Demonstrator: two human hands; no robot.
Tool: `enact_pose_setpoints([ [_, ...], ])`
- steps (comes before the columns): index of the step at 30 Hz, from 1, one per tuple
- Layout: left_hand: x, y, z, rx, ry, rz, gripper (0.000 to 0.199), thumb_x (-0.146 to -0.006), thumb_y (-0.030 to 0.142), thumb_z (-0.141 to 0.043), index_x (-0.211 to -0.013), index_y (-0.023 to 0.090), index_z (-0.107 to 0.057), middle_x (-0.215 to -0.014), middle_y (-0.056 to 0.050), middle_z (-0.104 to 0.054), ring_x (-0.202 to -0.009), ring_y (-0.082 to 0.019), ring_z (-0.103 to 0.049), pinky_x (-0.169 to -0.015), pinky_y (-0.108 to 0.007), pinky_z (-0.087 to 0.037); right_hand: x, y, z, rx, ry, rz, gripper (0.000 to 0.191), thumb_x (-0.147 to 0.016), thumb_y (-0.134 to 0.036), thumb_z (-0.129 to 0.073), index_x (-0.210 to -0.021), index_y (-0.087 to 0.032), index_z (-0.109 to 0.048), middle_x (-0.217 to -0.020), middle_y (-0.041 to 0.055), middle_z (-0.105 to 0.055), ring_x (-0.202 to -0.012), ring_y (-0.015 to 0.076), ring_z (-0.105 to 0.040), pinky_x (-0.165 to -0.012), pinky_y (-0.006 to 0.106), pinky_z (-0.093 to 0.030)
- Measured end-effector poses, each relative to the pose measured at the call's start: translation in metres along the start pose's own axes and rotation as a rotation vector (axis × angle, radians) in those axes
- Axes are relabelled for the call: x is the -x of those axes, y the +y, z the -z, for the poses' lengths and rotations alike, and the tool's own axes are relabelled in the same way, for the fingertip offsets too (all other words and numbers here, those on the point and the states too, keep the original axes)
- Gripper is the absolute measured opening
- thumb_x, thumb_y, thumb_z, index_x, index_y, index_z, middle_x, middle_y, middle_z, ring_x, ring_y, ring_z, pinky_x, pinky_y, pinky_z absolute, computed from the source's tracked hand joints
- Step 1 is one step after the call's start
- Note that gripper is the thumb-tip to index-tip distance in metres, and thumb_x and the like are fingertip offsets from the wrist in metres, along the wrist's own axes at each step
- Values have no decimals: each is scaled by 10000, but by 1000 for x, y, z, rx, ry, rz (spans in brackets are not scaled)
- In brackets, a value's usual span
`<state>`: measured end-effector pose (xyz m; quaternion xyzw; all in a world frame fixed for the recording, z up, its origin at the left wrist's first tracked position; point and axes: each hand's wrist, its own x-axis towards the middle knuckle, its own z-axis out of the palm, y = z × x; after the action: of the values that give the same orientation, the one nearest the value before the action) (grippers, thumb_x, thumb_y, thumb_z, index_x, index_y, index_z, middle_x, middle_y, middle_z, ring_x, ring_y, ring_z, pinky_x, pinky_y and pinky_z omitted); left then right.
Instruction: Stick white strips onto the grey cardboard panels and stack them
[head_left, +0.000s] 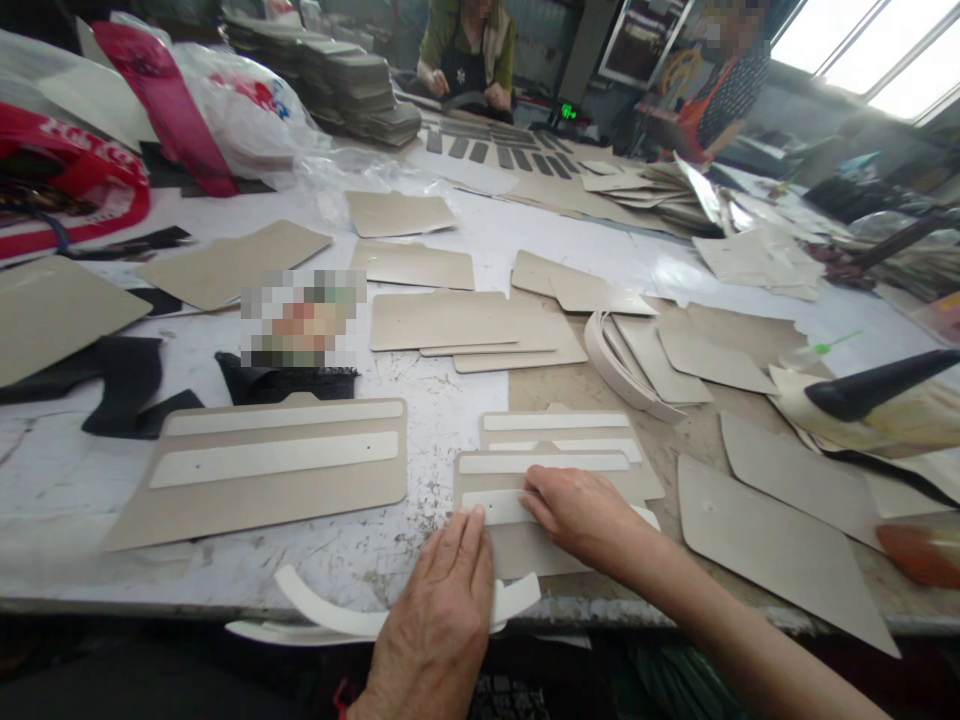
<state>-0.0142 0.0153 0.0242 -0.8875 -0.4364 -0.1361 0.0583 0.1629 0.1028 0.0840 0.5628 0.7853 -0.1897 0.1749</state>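
A beige panel (525, 552) with a white strip along its top lies at the table's front edge, overlapping a similar panel behind it. Across its middle runs a second white strip (504, 507). My right hand (574, 505) has its fingers closed on this strip, the right end of which sticks out past the panel. My left hand (450, 590) lies flat, its fingertips at the strip's left end and the panel's left edge. Beneath my left hand, curved white strips (330, 605) hang over the table edge. Another beige panel (285, 490) with two white strips lies to the left.
Loose beige panels (442, 320) spread over the table's middle and right. A coiled strip (622, 370) lies right of centre. Black pieces (124, 375) and plastic bags (225, 110) are on the left. Two people (469, 60) are at the back, near grey stacks (337, 80).
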Motion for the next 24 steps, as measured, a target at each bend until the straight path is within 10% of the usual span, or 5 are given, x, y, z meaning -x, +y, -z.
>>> enact_pose_setpoints([
  [17,-11,8,-11,-34,47,115,479,-754,-61,-304,-1173,65,-500,-1117,-112,-609,-1041,-231,-516,-898,-381,-375,8,-5,0,17,143,30,171,-879,-259,-448,-880,-162,-589,-827,80,-680,-744,227,-628,-607,294,-404],
  [24,-8,-1,-26,-63,14,36,471,-737,-48,-356,-1174,55,-502,-1103,-119,-615,-994,-235,-517,-817,-369,-391,61,16,-7,24,453,-107,24,-808,-197,-578,-795,-177,-577,-762,57,-617,-731,240,-559,-695,363,-392],
])
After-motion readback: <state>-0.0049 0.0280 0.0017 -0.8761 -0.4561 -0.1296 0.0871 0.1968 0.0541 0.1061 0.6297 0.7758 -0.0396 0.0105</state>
